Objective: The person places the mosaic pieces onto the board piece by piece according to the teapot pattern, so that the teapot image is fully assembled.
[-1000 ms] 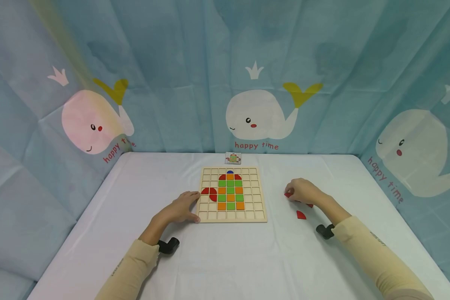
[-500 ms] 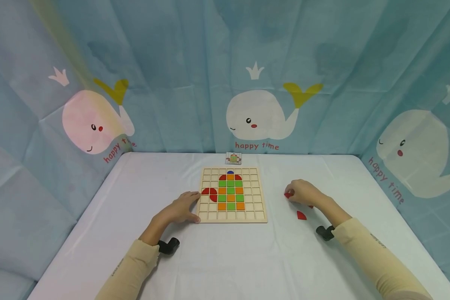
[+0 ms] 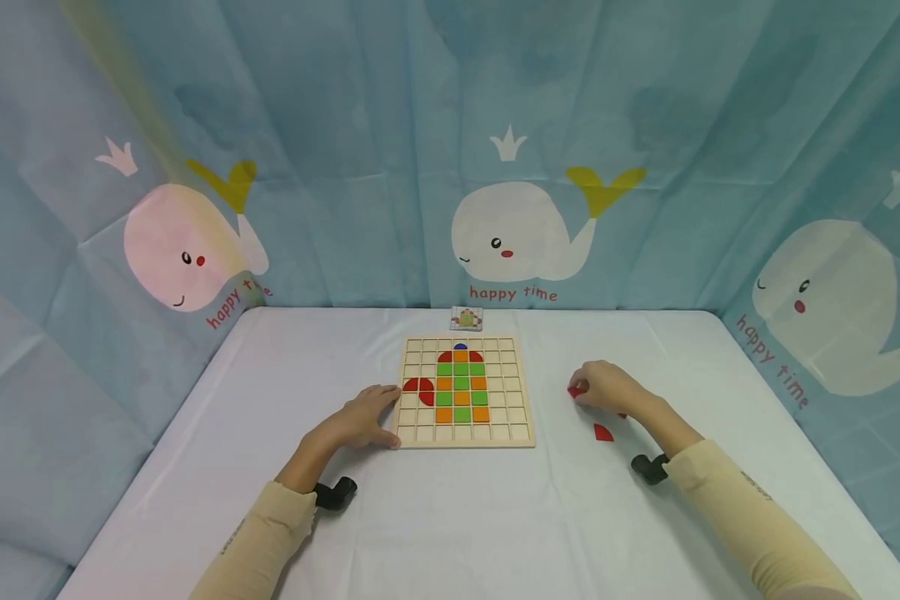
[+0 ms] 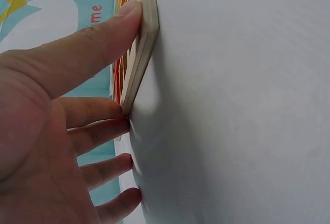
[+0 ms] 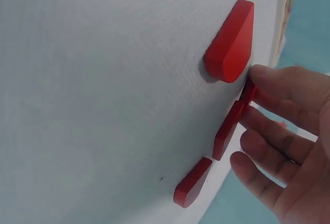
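Note:
A wooden grid board [image 3: 510, 433] lies mid-table, with green, orange, red and blue pieces forming a pattern in its cells. At its left edge rests my left hand [image 3: 360, 417]; in the left wrist view the thumb [image 4: 103, 38] lies on the rim and the other fingers spread along the side and table. To the right of the board, my right hand [image 3: 603, 385] pinches a red quarter-circle block [image 5: 249, 91] between thumb and fingers, low at the tabletop. Several similar loose blocks lie beside it, among them a nearer red block [image 5: 231, 43] and a farther red block [image 5: 193, 184].
A small pattern card [image 3: 467, 318] stands behind the board near the table's back edge. One loose red quarter-circle [image 3: 603, 432] lies on the white cloth [image 3: 465, 525] below the right hand. Whale-printed curtains [image 3: 345, 233] enclose the back and sides.
Hands and pieces keep almost the same places; the right fingers stay at the same red block. The whole head view shifts only slightly.

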Tool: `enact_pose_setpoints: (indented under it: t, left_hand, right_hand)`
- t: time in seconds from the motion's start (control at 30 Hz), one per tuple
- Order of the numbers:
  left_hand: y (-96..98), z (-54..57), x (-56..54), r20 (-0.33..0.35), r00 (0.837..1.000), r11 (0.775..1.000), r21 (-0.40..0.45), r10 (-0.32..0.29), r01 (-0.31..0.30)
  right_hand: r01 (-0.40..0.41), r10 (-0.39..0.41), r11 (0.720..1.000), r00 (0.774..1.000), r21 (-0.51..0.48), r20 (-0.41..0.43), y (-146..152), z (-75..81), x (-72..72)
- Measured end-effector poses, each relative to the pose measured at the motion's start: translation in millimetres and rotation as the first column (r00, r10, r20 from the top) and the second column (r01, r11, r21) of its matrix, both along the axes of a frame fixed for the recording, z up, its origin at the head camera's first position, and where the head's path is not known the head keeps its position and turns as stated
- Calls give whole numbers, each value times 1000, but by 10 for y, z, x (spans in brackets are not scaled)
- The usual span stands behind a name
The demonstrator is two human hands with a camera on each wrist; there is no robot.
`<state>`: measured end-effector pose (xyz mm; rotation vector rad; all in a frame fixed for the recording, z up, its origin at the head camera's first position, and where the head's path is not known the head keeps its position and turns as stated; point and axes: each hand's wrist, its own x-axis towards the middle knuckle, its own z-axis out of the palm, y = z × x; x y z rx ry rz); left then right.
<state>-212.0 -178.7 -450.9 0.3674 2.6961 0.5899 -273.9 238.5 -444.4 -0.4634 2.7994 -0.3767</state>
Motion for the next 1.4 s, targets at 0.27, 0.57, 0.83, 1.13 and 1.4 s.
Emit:
enact_pose_setpoints:
  t: [0.27, 0.57, 0.83, 1.13, 1.4]
  left_hand:
    - [-16, -5, -13, 2, 1000, 1000, 13, 15, -15]
    - [0, -17, -4, 19, 1000, 1000, 9, 24, -24]
    - [20, -2, -2, 23, 999, 999, -2, 40, -40]
    - [25, 7, -16, 30, 999, 999, -16, 45, -44]
    - [28, -20, -20, 30, 998, 999, -19, 46, -45]
  right_hand:
    - [35, -35, 999, 999, -29, 1, -53, 30, 0]
    - [12, -13, 998, 1000, -61, -15, -151, 31, -33]
    - [-10, 7, 997, 999, -79, -45, -270, 76, -106]
    - [-87, 75, 991, 990, -106, -120, -424, 122, -177]
    - [-106, 95, 989, 990, -101, -109, -605, 132, -259]
